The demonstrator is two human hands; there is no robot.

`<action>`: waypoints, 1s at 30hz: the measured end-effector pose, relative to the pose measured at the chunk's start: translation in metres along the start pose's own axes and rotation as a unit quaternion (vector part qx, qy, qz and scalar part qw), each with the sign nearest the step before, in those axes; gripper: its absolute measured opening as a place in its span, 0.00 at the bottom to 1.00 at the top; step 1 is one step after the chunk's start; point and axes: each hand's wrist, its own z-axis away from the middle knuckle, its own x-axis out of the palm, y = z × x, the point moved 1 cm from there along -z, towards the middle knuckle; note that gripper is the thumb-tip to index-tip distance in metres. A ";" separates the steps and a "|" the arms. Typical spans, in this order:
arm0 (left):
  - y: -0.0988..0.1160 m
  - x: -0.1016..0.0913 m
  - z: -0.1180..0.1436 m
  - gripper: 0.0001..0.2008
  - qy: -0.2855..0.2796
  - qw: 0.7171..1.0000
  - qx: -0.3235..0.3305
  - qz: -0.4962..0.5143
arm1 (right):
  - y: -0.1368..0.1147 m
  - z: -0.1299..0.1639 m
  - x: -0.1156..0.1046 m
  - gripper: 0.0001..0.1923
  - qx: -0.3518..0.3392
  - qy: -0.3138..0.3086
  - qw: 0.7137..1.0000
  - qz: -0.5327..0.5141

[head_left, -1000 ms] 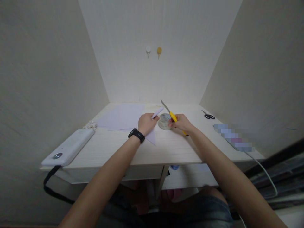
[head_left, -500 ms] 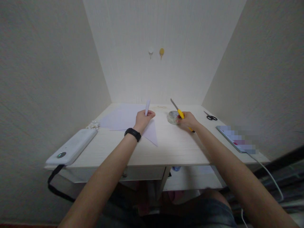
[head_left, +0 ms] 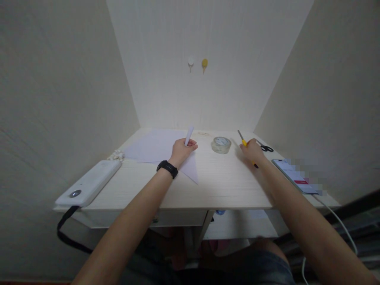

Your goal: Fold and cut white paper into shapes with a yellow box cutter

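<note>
My left hand (head_left: 183,151), with a black band on its wrist, is closed around a narrow rolled-up paper tube (head_left: 189,135) that sticks up from the fingers. Beneath and beside that hand lie pale sheets of paper (head_left: 151,143), one pointed corner reaching towards the desk's front. My right hand (head_left: 253,150) grips a yellow utility knife (head_left: 244,142), its blade extended and pointing up and away. Between the two hands a roll of clear tape (head_left: 221,145) rests flat on the desk, apart from both. The fingers partly cover the knife's handle.
Black-handled scissors (head_left: 266,148) lie just beyond my right hand on the white desk (head_left: 219,186). A phone (head_left: 293,178) with a cable is at the right edge. A white device (head_left: 92,182) with a black strap sits at the left. Two hooks (head_left: 204,63) hang on the back wall.
My right hand has moved to the right with the utility knife, away from the tape roll, which now stands free. My left hand keeps the paper tube in nearly the same place.
</note>
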 end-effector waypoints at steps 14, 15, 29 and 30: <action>0.000 -0.003 -0.001 0.07 -0.012 0.998 0.024 -0.063 | 0.003 0.024 -0.008 0.27 -0.060 0.018 0.983 0.174; 0.000 -0.003 -0.001 0.07 -0.013 0.997 0.026 -0.067 | 0.002 0.023 -0.009 0.28 -0.050 0.016 0.984 0.172; -0.001 0.000 0.001 0.07 -0.025 1.000 -0.001 -0.004 | 0.006 0.010 0.001 0.23 0.058 0.019 0.990 0.125; -0.001 0.000 0.001 0.08 -0.025 1.000 -0.007 0.010 | 0.005 0.010 0.002 0.23 0.058 0.016 0.990 0.129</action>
